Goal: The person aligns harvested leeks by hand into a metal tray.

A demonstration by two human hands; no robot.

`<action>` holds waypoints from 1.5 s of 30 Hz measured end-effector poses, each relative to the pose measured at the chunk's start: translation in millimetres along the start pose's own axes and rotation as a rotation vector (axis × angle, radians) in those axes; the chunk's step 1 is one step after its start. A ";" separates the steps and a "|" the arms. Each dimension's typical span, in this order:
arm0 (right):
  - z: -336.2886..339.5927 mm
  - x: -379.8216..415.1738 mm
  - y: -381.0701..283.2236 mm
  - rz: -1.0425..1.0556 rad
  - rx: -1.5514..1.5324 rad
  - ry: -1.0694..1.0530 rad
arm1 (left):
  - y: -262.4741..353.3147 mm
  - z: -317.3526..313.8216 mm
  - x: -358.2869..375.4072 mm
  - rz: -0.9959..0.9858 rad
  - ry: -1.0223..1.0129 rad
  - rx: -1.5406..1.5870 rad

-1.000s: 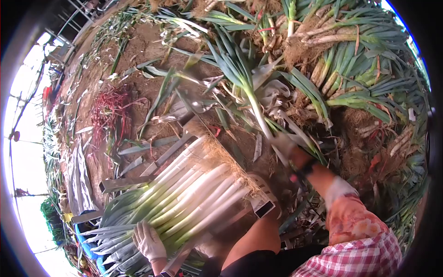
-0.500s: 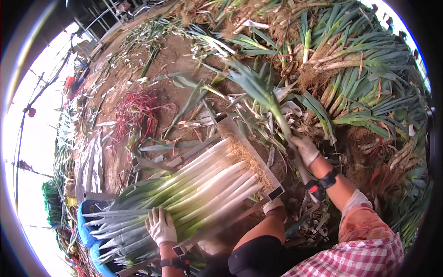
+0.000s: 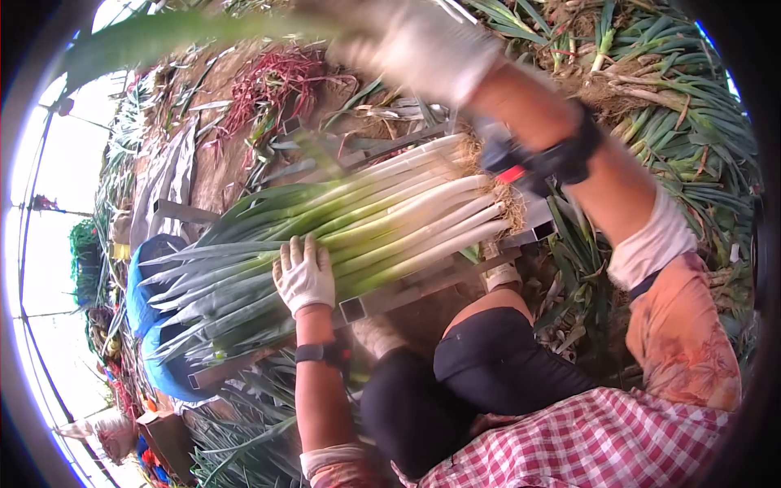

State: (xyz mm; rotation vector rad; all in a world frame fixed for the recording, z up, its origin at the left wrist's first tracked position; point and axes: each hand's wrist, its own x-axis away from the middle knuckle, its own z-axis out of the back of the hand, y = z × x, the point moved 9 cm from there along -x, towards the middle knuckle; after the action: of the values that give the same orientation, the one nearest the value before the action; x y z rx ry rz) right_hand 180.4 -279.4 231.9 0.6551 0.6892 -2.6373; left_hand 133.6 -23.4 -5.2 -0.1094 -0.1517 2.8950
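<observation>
A row of leeks (image 3: 390, 213) lies side by side in a metal frame (image 3: 399, 297), white stems and roots to the right, green leaves to the left. My left hand (image 3: 305, 276), in a white glove, rests flat on the green part with its fingers spread. At the top of the view my gloved right hand (image 3: 431, 53) is raised and smeared by motion. A single leek (image 3: 195, 34) extends leftward from it, its green leaves blurred. The leek's root end is hidden by the hand.
Untrimmed leeks (image 3: 683, 154) are heaped on the right. Tangled red string (image 3: 272, 85) lies on the soil beyond the frame. A blue padded thing (image 3: 167, 358) sits under the leaf tips. More leek leaves (image 3: 252, 431) and a cardboard box (image 3: 167, 443) are at lower left.
My right hand has swung up and left from beside the heap, carrying the leek across the frame. My left hand stays on the row of leeks. The camera view has shifted.
</observation>
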 end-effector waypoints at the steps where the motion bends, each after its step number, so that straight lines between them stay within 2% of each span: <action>1: -32.2 3.3 -16.9 0.022 0.030 -0.045 | 0.1 -0.1 -0.3 0.003 -0.015 -0.006; 3: -130.0 21.9 -25.0 0.069 0.141 -0.203 | -0.5 -0.2 0.1 0.008 0.001 0.008; 4: -160.8 42.1 -29.2 -0.071 0.217 -0.514 | -0.4 -0.1 0.4 0.006 0.005 0.009; 6: -227.3 92.3 -17.1 0.055 0.297 -0.723 | -2.9 -1.4 0.6 0.015 0.009 0.004; 8: -276.8 133.7 26.5 -0.039 0.033 -0.600 | -3.7 -1.2 1.2 0.003 0.038 0.041; 9: -269.8 133.0 26.7 -0.040 0.033 -0.602 | -3.7 -2.0 0.9 0.003 0.036 0.042; 11: -260.7 137.6 28.0 -0.144 0.018 -0.778 | -1.4 3.7 2.4 -0.016 0.093 0.019; 14: -259.9 142.8 26.7 -0.190 0.065 -0.731 | -0.6 9.9 1.4 -0.035 0.081 0.016; 16: -263.8 146.0 28.6 -0.228 0.142 -0.827 | 3.4 20.6 -5.4 -0.091 -0.035 0.099; 17: -263.2 148.6 29.5 -0.243 0.126 -0.825 | -2.6 16.4 -9.8 0.003 -0.261 0.195; 18: -255.7 151.1 20.0 -0.141 0.080 -0.745 | -6.2 25.9 -13.9 0.139 -0.369 0.217; 20: -250.8 155.9 13.3 -0.095 0.106 -0.669 | 8.7 77.7 -12.5 -0.111 0.320 -0.058; 21: -252.1 157.6 11.7 -0.092 0.099 -0.672 | 19.2 91.0 -15.9 -0.168 0.392 -0.116; 22: -253.0 157.6 13.3 -0.118 0.089 -0.677 | 17.8 80.4 -23.0 -0.167 0.388 -0.121; 24: -255.7 157.0 15.8 -0.119 0.072 -0.684 | -1.1 18.9 -41.6 -0.105 0.014 0.006; 26: -253.1 165.1 27.8 -0.133 -0.029 -0.610 | 0.9 22.3 -36.9 -0.112 0.050 0.084; 28: -233.8 171.1 45.3 -0.343 0.190 -0.783 | -1.1 22.7 -36.4 -0.126 0.069 0.138; 30: -207.6 179.5 71.0 -0.417 0.430 -0.587 | -1.7 17.0 -37.5 -0.109 0.029 0.082; 32: -200.5 192.2 76.4 -0.339 0.313 -0.509 | -2.4 16.3 -35.5 -0.118 0.067 0.101; 36: -190.8 190.4 67.1 -0.255 0.328 -0.368 | -6.0 19.2 -29.1 -0.129 0.200 0.171; 38: -193.9 191.1 69.5 -0.232 0.356 -0.270 | -6.7 19.3 -33.2 -0.129 0.179 0.188; 43: -196.1 191.0 71.9 -0.231 0.375 -0.284 | -8.2 17.4 -32.6 -0.106 0.230 0.194; 45: -200.3 193.9 74.2 -0.226 0.366 -0.311 | -8.5 13.0 -34.5 -0.094 0.137 0.199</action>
State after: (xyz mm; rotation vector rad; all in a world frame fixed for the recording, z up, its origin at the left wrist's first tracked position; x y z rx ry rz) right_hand 118.8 -274.0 -49.9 0.2521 0.1998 -3.0151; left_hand 167.9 -24.8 10.8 -0.2565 0.1515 2.7783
